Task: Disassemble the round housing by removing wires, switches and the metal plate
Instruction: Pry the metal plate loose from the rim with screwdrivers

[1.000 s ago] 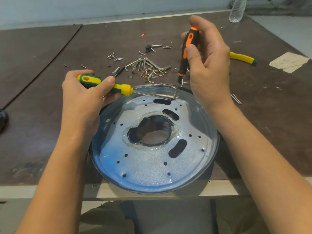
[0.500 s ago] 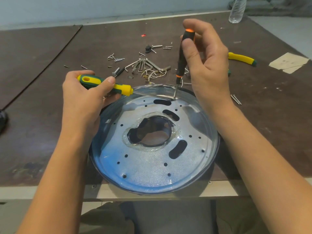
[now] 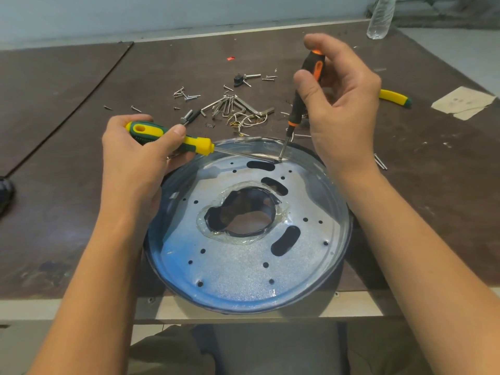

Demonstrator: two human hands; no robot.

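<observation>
The round housing (image 3: 341, 185) lies at the table's front edge, overhanging it slightly. Inside it sits the metal plate (image 3: 238, 269), silver with a blue sheen, pierced by small holes, three slots and a ragged central opening. My left hand (image 3: 138, 163) grips a yellow-and-green screwdriver (image 3: 173, 138), its shaft lying nearly flat toward the plate's far rim. My right hand (image 3: 341, 109) holds a black-and-orange screwdriver (image 3: 305, 87) almost upright. Both tips meet at the far rim, beside the top slot.
Behind the housing lie loose screws (image 3: 186, 94), a set of hex keys (image 3: 232, 105), thin wires with gold terminals (image 3: 247, 120) and a small black part (image 3: 238, 79). A yellow-handled tool (image 3: 395, 97) and paper scraps (image 3: 465, 102) lie at the right, a plastic bottle (image 3: 380, 17) at the far right.
My right hand has shifted its grip on the black-and-orange screwdriver, fingers moving up round the handle top. The left hand and its screwdriver have stayed put.
</observation>
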